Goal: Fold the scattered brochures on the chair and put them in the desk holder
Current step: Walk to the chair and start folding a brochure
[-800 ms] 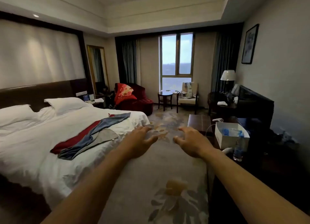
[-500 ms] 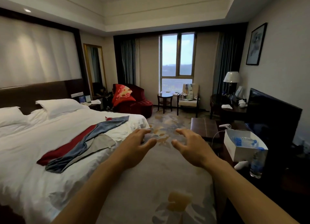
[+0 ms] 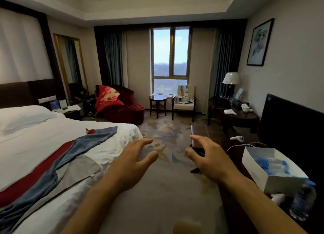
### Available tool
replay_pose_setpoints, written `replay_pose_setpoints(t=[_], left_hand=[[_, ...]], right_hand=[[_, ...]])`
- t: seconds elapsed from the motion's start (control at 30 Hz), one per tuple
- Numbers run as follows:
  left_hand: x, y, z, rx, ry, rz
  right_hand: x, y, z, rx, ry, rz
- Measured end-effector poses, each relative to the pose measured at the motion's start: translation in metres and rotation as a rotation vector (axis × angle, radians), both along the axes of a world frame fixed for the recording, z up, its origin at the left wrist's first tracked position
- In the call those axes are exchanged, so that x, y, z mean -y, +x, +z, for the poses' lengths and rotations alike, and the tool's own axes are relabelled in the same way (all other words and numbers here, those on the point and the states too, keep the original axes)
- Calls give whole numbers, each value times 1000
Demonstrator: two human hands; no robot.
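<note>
left hand (image 3: 133, 161): fingers spread, holding nothing
right hand (image 3: 210, 159): fingers spread, empty
brochures (image 3: 184, 97): unfolded, scattered on far chair (image 3: 185, 106) by window
desk (image 3: 240, 115): holder not discernible
progress: nothing done; all folding, placing left

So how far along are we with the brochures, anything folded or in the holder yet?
Nothing looks done yet. The brochures lie loose on the cream chair by the window, across the room. In hand: nothing; the left hand and right hand are out in front, fingers spread, empty, over the carpet. Left: reach the chair, fold them all and carry them to the desk by the lamp; I cannot make out the holder from here.
</note>
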State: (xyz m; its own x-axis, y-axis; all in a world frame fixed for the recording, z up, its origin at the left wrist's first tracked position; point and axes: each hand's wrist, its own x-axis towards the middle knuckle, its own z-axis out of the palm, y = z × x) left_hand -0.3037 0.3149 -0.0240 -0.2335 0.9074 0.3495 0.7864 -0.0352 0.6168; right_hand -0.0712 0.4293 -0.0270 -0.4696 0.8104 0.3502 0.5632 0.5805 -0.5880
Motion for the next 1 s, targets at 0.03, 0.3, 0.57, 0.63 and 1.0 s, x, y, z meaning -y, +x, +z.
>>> replay_pose_setpoints(t=[0.03,0.3,0.57,0.63,1.0], left_hand=[[-24,-9,-3,-11,7,-8],[-236,-74,1,-61,-3,-26],[-414,-148,19,-102,18,-38],[-459,-167,13,-84,19,-49],[-767,-312,-11,-77,24,-156]], right_hand=[[-22,-8,-2,-7,4,-10],[-233,-82,-13,-17,36,-37],[-414,-158,-8,-38,27,-25],[-457,-179,-12,-33,16,-18],[-742,-323,-18,46,33,-137]])
